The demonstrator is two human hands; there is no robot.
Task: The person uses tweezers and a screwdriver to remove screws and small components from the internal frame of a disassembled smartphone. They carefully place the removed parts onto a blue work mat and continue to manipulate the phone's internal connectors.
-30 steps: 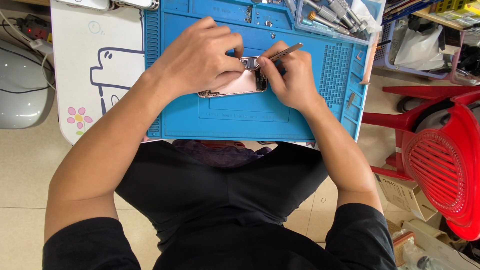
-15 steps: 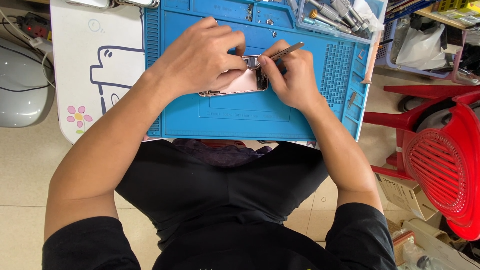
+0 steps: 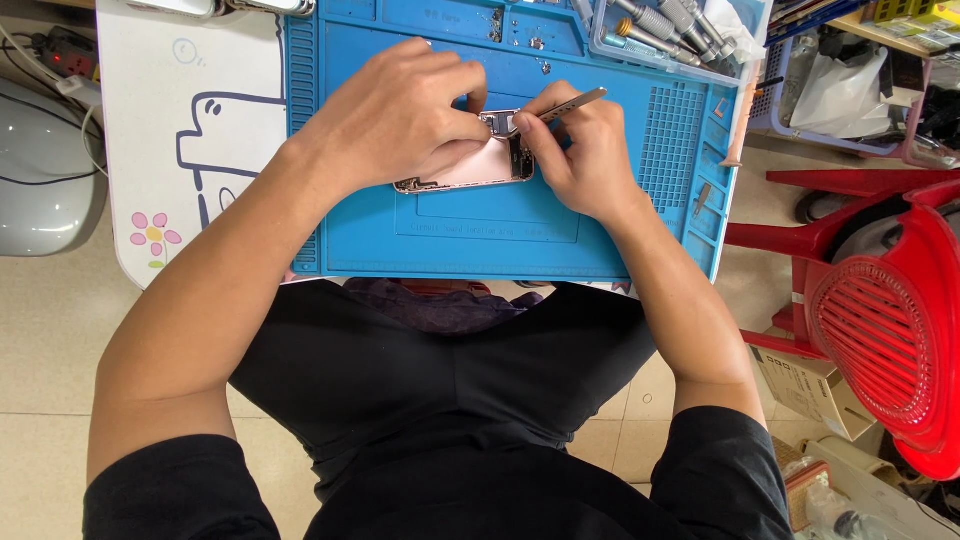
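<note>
An opened pink phone body point(image 3: 478, 165) lies on a blue work mat point(image 3: 520, 225) in front of me. My left hand point(image 3: 400, 115) rests over the phone's left part and pins it down with the fingers. In my right hand point(image 3: 580, 150) I pinch metal tweezers point(image 3: 572, 102), whose tips reach into the phone's upper right corner. Much of the phone is hidden under both hands.
A tray of screwdrivers point(image 3: 665, 25) sits at the mat's far right corner. The mat lies on a small white table with a cartoon drawing point(image 3: 190, 130). A red plastic chair point(image 3: 890, 320) stands to the right, a grey device point(image 3: 35, 170) and a power strip point(image 3: 65, 50) to the left.
</note>
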